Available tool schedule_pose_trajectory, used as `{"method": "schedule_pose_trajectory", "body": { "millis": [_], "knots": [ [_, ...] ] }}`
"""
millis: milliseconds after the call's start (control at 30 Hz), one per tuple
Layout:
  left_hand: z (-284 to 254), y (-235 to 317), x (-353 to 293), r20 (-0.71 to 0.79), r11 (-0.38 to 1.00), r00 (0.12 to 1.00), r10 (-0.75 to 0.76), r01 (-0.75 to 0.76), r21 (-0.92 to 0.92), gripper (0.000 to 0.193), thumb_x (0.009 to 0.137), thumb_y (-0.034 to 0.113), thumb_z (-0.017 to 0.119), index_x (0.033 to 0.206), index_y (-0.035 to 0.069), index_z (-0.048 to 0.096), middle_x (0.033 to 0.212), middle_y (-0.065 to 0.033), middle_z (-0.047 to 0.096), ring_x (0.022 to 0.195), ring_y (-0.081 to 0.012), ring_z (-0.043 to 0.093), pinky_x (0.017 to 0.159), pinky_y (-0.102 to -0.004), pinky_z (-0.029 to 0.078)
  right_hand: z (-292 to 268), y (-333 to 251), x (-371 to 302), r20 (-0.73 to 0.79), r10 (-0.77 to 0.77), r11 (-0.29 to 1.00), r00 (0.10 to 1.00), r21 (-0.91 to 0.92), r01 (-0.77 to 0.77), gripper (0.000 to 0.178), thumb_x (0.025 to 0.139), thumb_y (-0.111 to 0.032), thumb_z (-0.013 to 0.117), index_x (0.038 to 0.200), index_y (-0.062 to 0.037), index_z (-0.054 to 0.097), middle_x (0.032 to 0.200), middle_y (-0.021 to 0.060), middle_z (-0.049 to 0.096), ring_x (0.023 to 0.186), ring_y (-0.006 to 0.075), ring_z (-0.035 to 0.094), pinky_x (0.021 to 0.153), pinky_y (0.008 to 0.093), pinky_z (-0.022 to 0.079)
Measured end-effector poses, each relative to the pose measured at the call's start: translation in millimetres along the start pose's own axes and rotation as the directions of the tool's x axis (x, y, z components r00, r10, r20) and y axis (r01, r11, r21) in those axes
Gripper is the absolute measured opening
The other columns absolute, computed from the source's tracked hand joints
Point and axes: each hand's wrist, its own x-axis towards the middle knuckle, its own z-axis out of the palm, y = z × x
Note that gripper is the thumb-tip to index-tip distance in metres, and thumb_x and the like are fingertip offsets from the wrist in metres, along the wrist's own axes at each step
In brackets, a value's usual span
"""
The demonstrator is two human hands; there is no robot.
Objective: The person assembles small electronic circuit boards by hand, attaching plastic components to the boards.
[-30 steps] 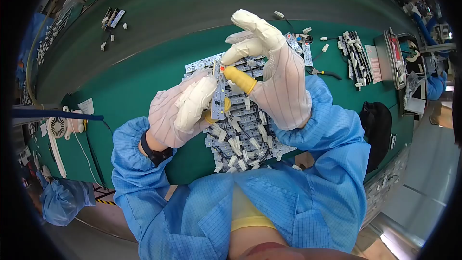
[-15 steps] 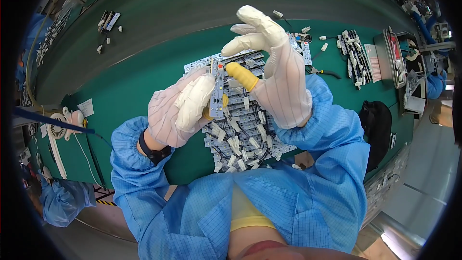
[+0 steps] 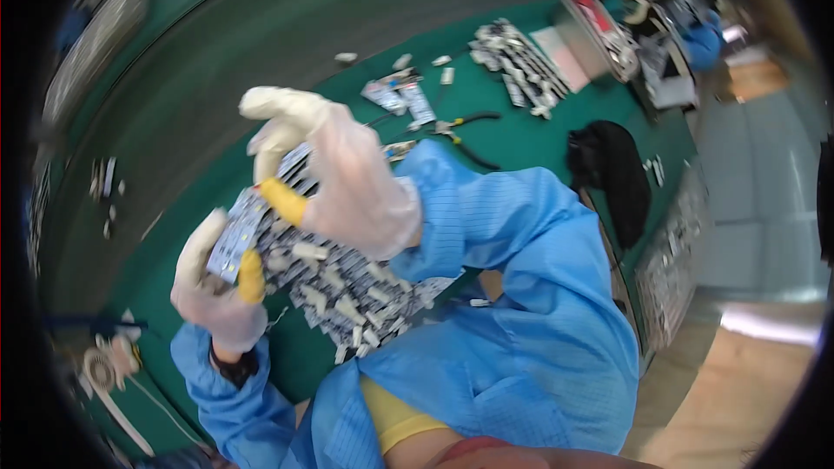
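My left hand [image 3: 217, 291], in a pale glove with a yellow finger cot on the thumb, grips a narrow whitish LED circuit board [image 3: 236, 239]. At the board's upper end, the yellow-tipped thumb and a bent white-covered finger of my right hand [image 3: 352, 178] close together. A small red spot shows at that thumb tip; blur hides its detail. Beneath and beside both hands lies a heap of similar boards with black wires and white connectors [image 3: 347, 295].
Pliers [image 3: 456, 132] lie open right of the heap, near a few loose boards [image 3: 404, 95]. Farther right are a stack of wired boards [image 3: 517, 65], a clear bin [image 3: 595, 30] and a black cloth item [image 3: 612, 174]. A small white fan [image 3: 102, 367] stands at the left.
The view has swung, so the scene sits turned and farther left. My right hand's spread fingers have come down and closed at the board's upper end. My left hand still holds the board.
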Motion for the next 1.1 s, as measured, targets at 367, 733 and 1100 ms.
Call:
{"method": "schedule_pose_trajectory", "body": {
  "millis": [367, 733, 1100],
  "knots": [
    [-30.0, -8.6, -1.0, 0.01, 0.958, 0.967, -0.254, 0.253, -0.135, 0.042, 0.094, 0.021, 0.057, 0.126, -0.006, 0.048, 0.116, -0.0153, 0.059, 0.102, -0.0208, 0.061, 0.091, -0.0309, 0.046, -317.1, 216.5, 26.8, -0.12, 0.183, 0.656, 0.976, -0.725, -0.212, 0.043, 0.065, 0.0, 0.062, 0.104, -0.0162, 0.07, 0.111, 0.0045, 0.067, 0.112, 0.0287, 0.057, 0.095, 0.0336, 0.048],
    [-30.5, -22.6, -6.3, -0.022, 0.935, 0.94, -0.34, 0.336, -0.112, 0.041, 0.092, 0.015, 0.057, 0.128, -0.003, 0.048, 0.118, -0.0151, 0.059, 0.101, -0.0201, 0.062, 0.091, -0.0298, 0.047, -408.0, 282.6, -36.8, -0.394, 0.575, -0.042, 0.717, -0.889, -0.455, 0.037, 0.079, -0.016, 0.069, 0.114, -0.0065, 0.062, 0.102, 0.0169, 0.068, 0.099, 0.03, 0.064, 0.089, 0.036, 0.048],
    [-30.9, -20.9, -11.6, -0.02, 0.933, 0.939, -0.344, 0.339, -0.119, 0.041, 0.093, 0.017, 0.058, 0.127, -0.002, 0.048, 0.118, -0.0141, 0.059, 0.101, -0.0188, 0.062, 0.084, -0.0285, 0.05, -364.3, 264.2, -19.0, -0.516, 0.606, -0.251, 0.605, -0.846, -0.47, 0.038, 0.083, -0.016, 0.062, 0.119, -0.0144, 0.05, 0.108, 0.0137, 0.065, 0.105, 0.0295, 0.061, 0.09, 0.0429, 0.046]
  ]
}}
